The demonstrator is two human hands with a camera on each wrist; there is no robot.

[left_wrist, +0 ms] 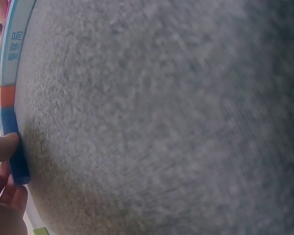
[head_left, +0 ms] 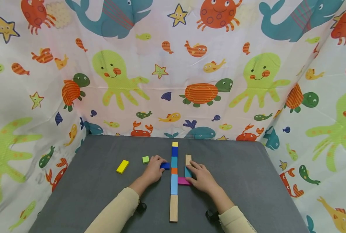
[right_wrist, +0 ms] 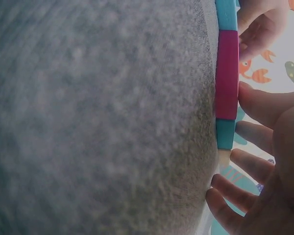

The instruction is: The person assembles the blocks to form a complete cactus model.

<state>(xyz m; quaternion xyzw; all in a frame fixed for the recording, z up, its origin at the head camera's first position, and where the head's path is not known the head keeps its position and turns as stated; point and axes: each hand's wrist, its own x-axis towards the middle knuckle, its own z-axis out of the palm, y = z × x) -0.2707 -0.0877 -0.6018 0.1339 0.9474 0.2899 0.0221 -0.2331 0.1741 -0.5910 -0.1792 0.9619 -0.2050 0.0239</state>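
Observation:
My left hand (head_left: 153,170) pinches a dark blue block (head_left: 165,166) between thumb and fingers, its end right at a straight row of blocks. That row runs away from me: a bare wood block (head_left: 173,208), a light blue one (head_left: 174,185), orange (head_left: 174,170), teal (head_left: 174,161), dark blue (head_left: 175,151) and a small yellow one (head_left: 175,144). A magenta block (head_left: 183,181) juts right from the light blue one. On its outer end a teal block (head_left: 187,173) and a wood block (head_left: 188,158) line up going back. Beside these, my right hand (head_left: 203,179) rests with fingers spread, fingertips right at their edges.
A yellow block (head_left: 122,166) and a small green block (head_left: 145,159) lie left of the left hand. All blocks lie on a dark grey cloth-covered table (head_left: 97,194). A printed sea-animal curtain (head_left: 167,87) hangs behind it and along both sides.

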